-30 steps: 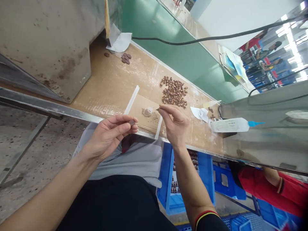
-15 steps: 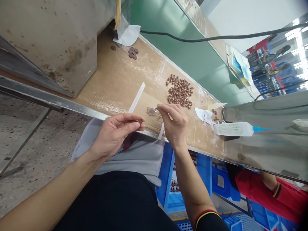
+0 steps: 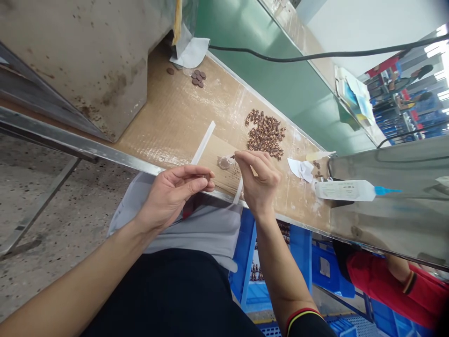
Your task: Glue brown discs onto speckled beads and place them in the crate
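Near the table's front edge, my left hand (image 3: 178, 189) is closed in a pinch around a small brown disc (image 3: 208, 177), mostly covered by the fingers. My right hand (image 3: 261, 180) is pinched too, thumb against forefinger, with a tiny dark piece (image 3: 233, 157) at the tips, too small to name. Just left of those fingertips, a small clear round dish (image 3: 224, 162) rests on a cardboard pad (image 3: 218, 146). Behind the right hand lies a heap of small coppery-brown metal parts (image 3: 265, 133). Several brown discs (image 3: 198, 77) sit farther back on the table.
White strips (image 3: 203, 142) edge the pad. On the right, a bottle with a blue nozzle (image 3: 345, 190) lies near scraps of white paper (image 3: 300, 169). A stained metal housing (image 3: 105, 70) stands left. Blue crates (image 3: 245, 262) are below the table, and a person in red (image 3: 379, 276) is at right.
The whole view has shifted slightly, so everything appears a little farther right. Both hands keep the same pinched poses over the table.
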`<state>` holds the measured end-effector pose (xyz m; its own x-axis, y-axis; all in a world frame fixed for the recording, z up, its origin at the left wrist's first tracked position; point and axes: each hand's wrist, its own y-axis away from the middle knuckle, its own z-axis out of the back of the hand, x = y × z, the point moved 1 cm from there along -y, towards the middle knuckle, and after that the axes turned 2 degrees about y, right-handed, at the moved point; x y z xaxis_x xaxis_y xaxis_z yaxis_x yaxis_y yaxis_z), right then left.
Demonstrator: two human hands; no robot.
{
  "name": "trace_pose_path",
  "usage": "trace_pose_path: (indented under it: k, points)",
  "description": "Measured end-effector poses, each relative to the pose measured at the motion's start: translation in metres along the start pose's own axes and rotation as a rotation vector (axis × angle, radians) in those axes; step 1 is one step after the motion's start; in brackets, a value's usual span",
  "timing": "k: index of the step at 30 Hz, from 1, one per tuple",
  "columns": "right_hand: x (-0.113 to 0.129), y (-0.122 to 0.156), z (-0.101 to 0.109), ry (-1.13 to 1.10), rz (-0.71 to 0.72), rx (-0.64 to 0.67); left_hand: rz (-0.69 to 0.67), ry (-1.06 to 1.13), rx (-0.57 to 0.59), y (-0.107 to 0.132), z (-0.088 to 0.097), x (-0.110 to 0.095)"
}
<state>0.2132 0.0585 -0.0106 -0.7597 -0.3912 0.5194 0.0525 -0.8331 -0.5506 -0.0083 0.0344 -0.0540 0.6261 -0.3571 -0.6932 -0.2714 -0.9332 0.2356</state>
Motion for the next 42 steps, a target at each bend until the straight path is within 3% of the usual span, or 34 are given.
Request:
trace_pose_path:
  k: [23, 36, 42]
  points:
    - [0.002, -0.003, -0.014, -0.050, 0.043, -0.058, -0.006, 0.005, 0.007, 0.001, -0.001, 0.000]
    - [0.002, 0.004, -0.008, 0.097, 0.219, -0.040, -0.002, -0.002, -0.006, 0.001, -0.001, -0.001]
    - [0.011, 0.009, -0.001, 0.072, 0.066, -0.085, 0.005, 0.006, -0.007, 0.002, 0.000, 0.000]
